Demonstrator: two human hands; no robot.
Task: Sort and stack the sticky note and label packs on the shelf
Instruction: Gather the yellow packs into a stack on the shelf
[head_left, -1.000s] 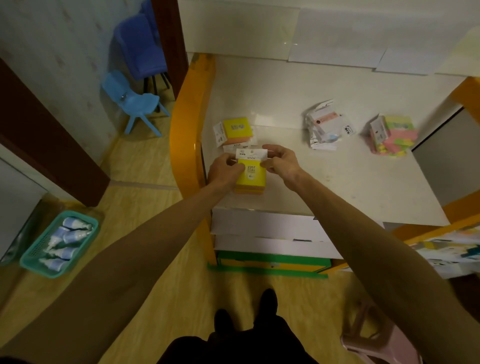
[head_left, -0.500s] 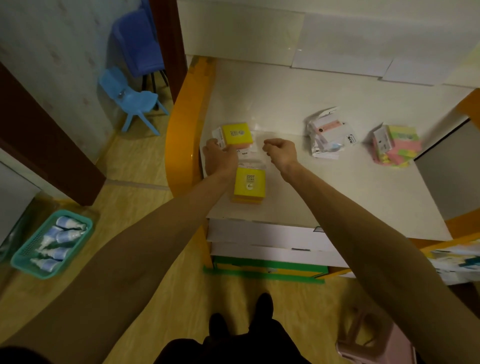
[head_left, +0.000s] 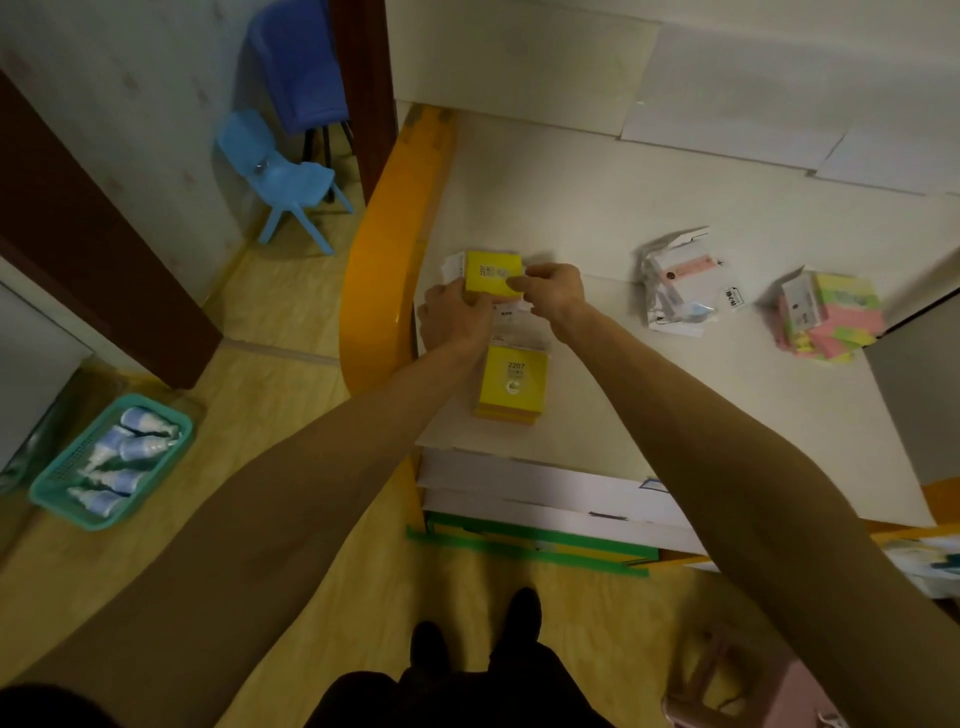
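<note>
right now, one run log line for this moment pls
hands: both on far yellow pack | near yellow pack: free on shelf

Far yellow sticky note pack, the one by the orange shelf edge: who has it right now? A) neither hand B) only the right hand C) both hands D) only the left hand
C: the left hand and the right hand both grip the far yellow pack.

Two yellow packs (head_left: 492, 273) (head_left: 513, 382), two mixed piles (head_left: 680, 283) (head_left: 831, 317), two chairs (head_left: 283, 174) (head_left: 298, 62), one basket (head_left: 52, 486)
</note>
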